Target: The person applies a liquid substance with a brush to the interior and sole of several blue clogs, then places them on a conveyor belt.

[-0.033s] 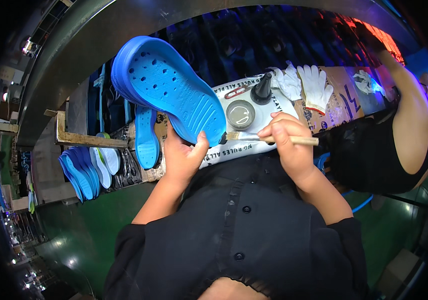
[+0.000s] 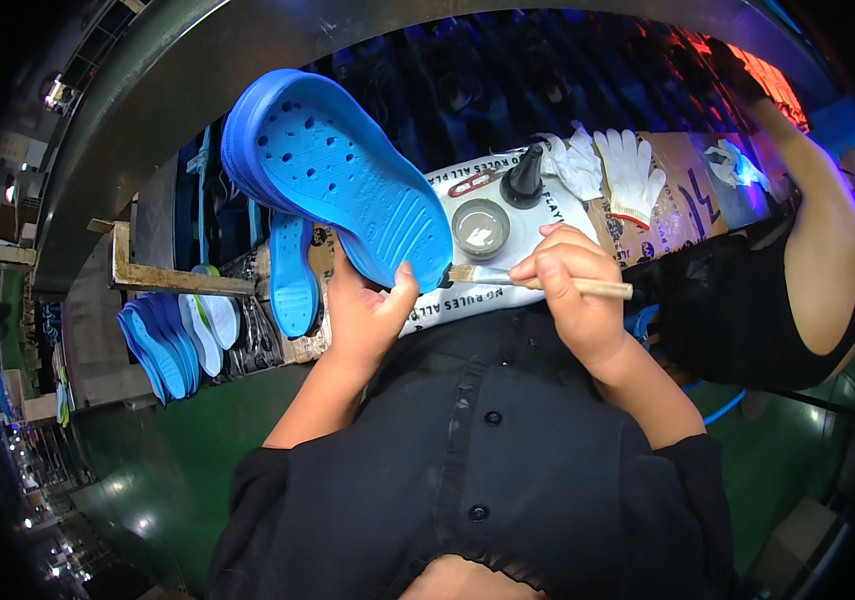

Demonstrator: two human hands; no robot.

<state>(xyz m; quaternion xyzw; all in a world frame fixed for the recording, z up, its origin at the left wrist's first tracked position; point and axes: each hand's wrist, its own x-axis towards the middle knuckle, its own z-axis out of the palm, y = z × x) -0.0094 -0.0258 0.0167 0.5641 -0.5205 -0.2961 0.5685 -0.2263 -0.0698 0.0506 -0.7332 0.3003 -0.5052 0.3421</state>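
Note:
My left hand (image 2: 366, 315) grips the narrow end of a big blue shoe sole (image 2: 348, 185), thumb on top and fingers behind it. The sole is tilted with its inner face up, showing holes at the wide end and ridges near my thumb. In my right hand (image 2: 580, 300) is a paintbrush (image 2: 493, 275), held by its pale wooden handle. Its bristles meet the sole's narrow tip, where a small dark patch shows. Just beyond the brush, a round pot (image 2: 481, 228) of greyish liquid stands on a white printed sheet (image 2: 568, 210).
Behind the pot are a black conical bottle (image 2: 522, 180) and a red clip-like tool (image 2: 470, 186). White gloves (image 2: 631, 175) lie on cardboard to the right. More blue soles (image 2: 163, 345) line the left, by a wooden frame (image 2: 183, 280). A co-worker's arm (image 2: 823, 240) is at right.
The brush and my right hand have shifted very slightly left. The co-worker's arm at the right has moved a little. My left hand and the sole look nearly still.

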